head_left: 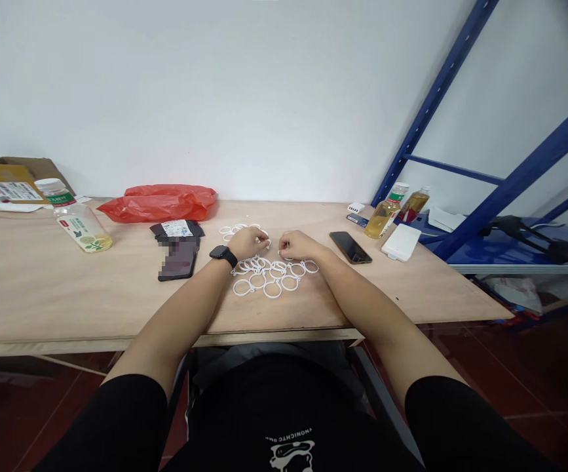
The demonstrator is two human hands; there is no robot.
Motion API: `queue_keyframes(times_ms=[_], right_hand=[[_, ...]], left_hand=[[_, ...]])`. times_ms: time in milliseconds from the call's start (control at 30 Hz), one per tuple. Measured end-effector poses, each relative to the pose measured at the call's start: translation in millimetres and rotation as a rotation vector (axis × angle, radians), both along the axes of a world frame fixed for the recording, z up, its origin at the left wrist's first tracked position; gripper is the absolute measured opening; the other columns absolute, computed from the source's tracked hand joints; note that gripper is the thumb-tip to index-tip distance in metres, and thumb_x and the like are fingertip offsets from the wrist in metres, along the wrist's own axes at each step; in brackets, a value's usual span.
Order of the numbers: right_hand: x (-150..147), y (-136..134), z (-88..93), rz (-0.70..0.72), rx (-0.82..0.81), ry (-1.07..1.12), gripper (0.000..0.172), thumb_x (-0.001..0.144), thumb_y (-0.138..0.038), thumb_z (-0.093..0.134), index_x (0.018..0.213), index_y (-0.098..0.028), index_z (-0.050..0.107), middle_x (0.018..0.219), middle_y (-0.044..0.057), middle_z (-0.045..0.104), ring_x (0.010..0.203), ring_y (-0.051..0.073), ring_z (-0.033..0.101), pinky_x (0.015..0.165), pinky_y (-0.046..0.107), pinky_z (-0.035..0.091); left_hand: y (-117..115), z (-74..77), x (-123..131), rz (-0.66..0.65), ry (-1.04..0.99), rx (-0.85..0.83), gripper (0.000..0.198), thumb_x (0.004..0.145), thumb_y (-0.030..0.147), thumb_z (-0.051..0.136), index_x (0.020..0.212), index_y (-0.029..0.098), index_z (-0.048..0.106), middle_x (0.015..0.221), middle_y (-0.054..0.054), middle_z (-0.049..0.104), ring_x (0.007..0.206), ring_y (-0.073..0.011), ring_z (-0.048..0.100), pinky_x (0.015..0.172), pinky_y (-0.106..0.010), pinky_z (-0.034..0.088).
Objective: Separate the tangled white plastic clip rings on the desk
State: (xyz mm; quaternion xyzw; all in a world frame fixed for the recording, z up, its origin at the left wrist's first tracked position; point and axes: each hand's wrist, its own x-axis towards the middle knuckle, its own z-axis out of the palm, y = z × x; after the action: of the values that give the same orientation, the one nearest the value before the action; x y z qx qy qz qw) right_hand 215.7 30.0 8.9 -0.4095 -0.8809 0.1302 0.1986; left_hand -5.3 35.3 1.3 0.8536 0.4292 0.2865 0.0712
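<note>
Over the middle of the table, my left hand has its thumb and fingers pinched on a white ring, partly hidden by the fingertips. Just to its right, my right hand is closed in a pinch, with a bit of white ring showing below its fingertips. Loose white curtain rings with small eyelets lie in an overlapping group in front of both hands. Behind my left hand is a second group of white rings, partly covered by the hand. A black watch is on my left wrist.
Left of my hands are a dark pouch or phone, a red plastic bag, a bottle and a cardboard box. To the right lie a phone, a white power bank and a bottle, near a blue rack.
</note>
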Motion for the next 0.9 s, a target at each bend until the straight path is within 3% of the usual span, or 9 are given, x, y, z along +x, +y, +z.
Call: queue_keyframes(times_ms=[167, 500, 767, 900], right_hand=[[-4.6, -0.3, -0.4, -0.012, 0.082, 0.265, 0.007, 0.076, -0.019, 0.065, 0.076, -0.017, 0.072, 0.080, 0.003, 0.064, 0.073, 0.013, 0.058, 0.070, 0.024, 0.045], [-11.1, -1.1, -1.7, -0.016, 0.108, 0.421, 0.013, 0.085, -0.028, 0.065, 0.081, -0.018, 0.071, 0.084, 0.005, 0.065, 0.078, 0.015, 0.059, 0.072, 0.026, 0.046], [-15.1, -1.6, 5.9, -0.112, 0.142, 0.428, 0.014, 0.085, -0.030, 0.065, 0.084, -0.019, 0.074, 0.086, 0.005, 0.069, 0.079, 0.015, 0.061, 0.075, 0.027, 0.047], [9.5, 5.6, 13.8, -0.161, -0.029, 0.233, 0.011, 0.077, -0.027, 0.071, 0.079, -0.018, 0.075, 0.082, 0.004, 0.072, 0.072, 0.014, 0.062, 0.070, 0.025, 0.046]], left_hand=[[-6.3, 1.6, 8.7, -0.118, 0.025, -0.019, 0.028, 0.089, 0.039, 0.056, 0.100, 0.023, 0.077, 0.094, -0.005, 0.075, 0.083, -0.0189, 0.066, 0.076, -0.029, 0.048], [-8.3, 7.8, 8.2, -0.011, -0.016, 0.068, 0.025, 0.092, 0.034, 0.054, 0.094, 0.020, 0.075, 0.089, -0.006, 0.075, 0.082, -0.0199, 0.066, 0.074, -0.029, 0.046], [-11.2, 10.3, 10.0, 0.067, -0.085, 0.092, 0.025, 0.093, 0.035, 0.054, 0.094, 0.018, 0.072, 0.091, -0.007, 0.072, 0.082, -0.0197, 0.063, 0.077, -0.031, 0.047], [-5.8, 9.2, 0.7, 0.199, -0.086, 0.105, 0.021, 0.090, 0.031, 0.056, 0.096, 0.018, 0.072, 0.101, -0.009, 0.072, 0.091, -0.0220, 0.064, 0.085, -0.032, 0.047]])
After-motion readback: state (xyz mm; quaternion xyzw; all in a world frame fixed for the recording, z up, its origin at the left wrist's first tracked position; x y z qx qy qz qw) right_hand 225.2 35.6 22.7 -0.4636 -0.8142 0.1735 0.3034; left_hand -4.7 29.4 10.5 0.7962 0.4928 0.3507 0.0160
